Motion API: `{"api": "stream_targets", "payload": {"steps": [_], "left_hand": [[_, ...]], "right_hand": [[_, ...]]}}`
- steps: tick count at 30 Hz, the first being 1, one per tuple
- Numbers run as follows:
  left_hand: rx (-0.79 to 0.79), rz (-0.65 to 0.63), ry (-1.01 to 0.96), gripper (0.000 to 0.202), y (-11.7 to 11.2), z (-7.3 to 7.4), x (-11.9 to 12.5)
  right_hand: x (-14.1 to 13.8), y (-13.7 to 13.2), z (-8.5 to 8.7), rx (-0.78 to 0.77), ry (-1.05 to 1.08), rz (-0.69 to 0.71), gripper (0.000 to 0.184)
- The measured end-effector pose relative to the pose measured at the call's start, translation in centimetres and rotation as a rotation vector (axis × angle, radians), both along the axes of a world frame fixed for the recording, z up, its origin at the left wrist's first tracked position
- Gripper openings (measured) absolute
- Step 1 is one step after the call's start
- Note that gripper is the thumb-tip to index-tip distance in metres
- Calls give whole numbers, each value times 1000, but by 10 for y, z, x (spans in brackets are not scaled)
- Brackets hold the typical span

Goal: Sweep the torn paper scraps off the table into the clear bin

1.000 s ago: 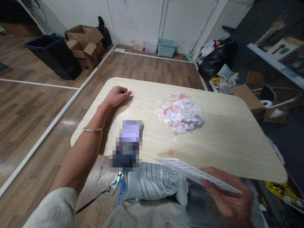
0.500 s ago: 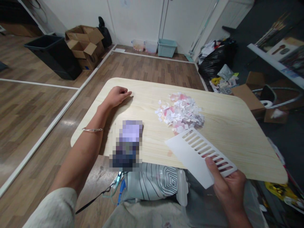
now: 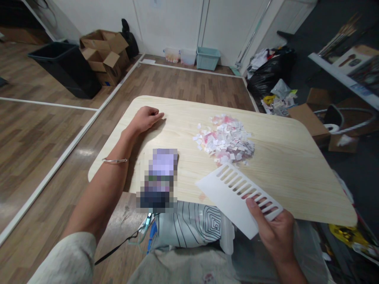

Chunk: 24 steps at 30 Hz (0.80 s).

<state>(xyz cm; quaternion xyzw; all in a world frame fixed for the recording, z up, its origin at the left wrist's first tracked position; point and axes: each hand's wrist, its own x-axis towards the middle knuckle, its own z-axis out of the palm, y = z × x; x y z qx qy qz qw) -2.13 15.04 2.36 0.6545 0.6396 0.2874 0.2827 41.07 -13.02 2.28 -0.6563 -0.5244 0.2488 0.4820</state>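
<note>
My right hand [image 3: 274,230] grips a flat white plastic panel with a row of slots [image 3: 233,193], held tilted over the near edge of the pale wooden table [image 3: 296,157]. Just beyond the panel lies a heap of small white and pink paper scraps [image 3: 226,140]. My left hand [image 3: 145,118] rests on the table's far left part, fingers curled loosely with nothing visible in them, a thin bangle on the forearm. A blurred rectangular object [image 3: 160,177] lies on the table between my arms.
A patterned fabric bag [image 3: 192,225] sits below the table's near edge. On the floor stand a black bin [image 3: 66,67], open cardboard boxes [image 3: 103,55], a teal tub [image 3: 207,58], black rubbish bags [image 3: 269,75] and more boxes at the right [image 3: 310,114].
My right hand raised the slotted panel from below the table's edge, tipped it face-up, then shifted it a little left towards the paper heap. My left hand stayed still.
</note>
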Motion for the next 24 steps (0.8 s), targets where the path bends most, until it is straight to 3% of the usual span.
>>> {"api": "stream_targets", "payload": {"steps": [6,12,24], "left_hand": [[13,-11,5,54,-1,1,0],[10,-7,0,54,-1,1,0],[27,-7,-2,55,2,-4,-2]], "right_hand": [[1,3,4,4,-15,106,31],[-13,-5,2,11,33,0,34],[-20,-11,5,-22,35,45,32]]}}
